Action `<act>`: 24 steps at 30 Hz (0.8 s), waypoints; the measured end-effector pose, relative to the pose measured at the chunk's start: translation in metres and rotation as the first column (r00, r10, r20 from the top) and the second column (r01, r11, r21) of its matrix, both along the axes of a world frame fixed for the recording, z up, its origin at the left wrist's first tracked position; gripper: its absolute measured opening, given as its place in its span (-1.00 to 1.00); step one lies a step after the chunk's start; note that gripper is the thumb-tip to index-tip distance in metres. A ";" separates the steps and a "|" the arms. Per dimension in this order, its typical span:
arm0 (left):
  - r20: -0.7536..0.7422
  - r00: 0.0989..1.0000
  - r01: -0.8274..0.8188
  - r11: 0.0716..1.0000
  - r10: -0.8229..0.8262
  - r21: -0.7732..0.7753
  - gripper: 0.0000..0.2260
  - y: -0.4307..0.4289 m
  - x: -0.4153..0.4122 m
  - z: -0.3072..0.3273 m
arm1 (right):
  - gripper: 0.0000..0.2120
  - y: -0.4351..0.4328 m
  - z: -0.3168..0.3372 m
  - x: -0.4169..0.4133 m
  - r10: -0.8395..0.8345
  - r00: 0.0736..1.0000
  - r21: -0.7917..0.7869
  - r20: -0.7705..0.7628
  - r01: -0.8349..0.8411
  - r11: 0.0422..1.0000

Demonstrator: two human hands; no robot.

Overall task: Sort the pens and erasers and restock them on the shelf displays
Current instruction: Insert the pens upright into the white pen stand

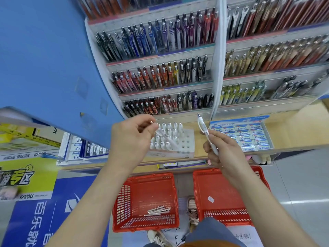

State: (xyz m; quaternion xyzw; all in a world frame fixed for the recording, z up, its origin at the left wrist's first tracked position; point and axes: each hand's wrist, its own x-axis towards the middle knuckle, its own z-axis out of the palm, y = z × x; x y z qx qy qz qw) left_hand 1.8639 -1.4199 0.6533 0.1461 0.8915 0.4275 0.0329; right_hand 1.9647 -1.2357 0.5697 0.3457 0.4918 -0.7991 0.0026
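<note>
The left hand [131, 139] pinches a pen [166, 138] over the white stand [186, 142], likely to slot it in; the right hand [225, 152] grips a spare pen [203, 128].

The left hand [131, 138] and right hand [224, 150] led back into bare forearms, while near the bottom edge showed a grey-blue trouser leg [211, 230], an orange garment hem [204, 245] and a pink strappy sandal [192, 211].

PILOT on the erasers [249, 138]; KAYOU on the poster [26, 196].
</note>
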 end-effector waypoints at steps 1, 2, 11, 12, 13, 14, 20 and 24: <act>-0.034 0.999 0.027 0.999 -0.028 -0.032 -0.88 0.000 0.002 -0.006 | -0.83 -0.001 -0.002 -0.001 -0.013 1.000 -0.007 -0.007 0.013 1.000; -0.071 0.996 0.054 0.997 -0.058 -0.062 -0.91 0.001 0.004 -0.012 | -0.85 -0.002 -0.003 -0.001 -0.017 1.000 -0.013 -0.016 0.017 1.000; -0.161 0.952 0.211 0.939 -0.261 -0.272 -0.88 0.010 0.011 -0.050 | -0.83 -0.003 -0.004 0.003 0.023 0.998 0.015 -0.052 -0.022 1.000; -0.160 0.950 0.216 0.936 -0.267 -0.278 -0.88 0.010 0.012 -0.052 | -0.82 -0.003 -0.004 0.004 0.024 0.998 0.019 -0.050 -0.023 1.000; -0.154 0.953 0.213 0.938 -0.262 -0.275 -0.88 0.011 0.012 -0.053 | -0.82 -0.003 -0.005 0.005 0.024 0.999 0.023 -0.049 -0.023 0.999; -0.145 0.957 0.207 0.942 -0.251 -0.265 -0.89 0.012 0.011 -0.053 | -0.81 -0.002 -0.006 0.005 0.026 0.998 0.026 -0.048 -0.025 0.999; -0.078 0.973 0.193 0.954 -0.216 -0.231 -0.93 0.017 0.011 -0.051 | -0.80 -0.002 -0.011 0.005 0.024 0.998 -0.029 -0.066 -0.026 0.999; -0.080 0.966 0.220 0.946 -0.245 -0.238 -0.93 0.017 0.013 -0.050 | -0.80 -0.002 -0.011 0.004 0.036 0.996 -0.032 -0.083 -0.038 0.999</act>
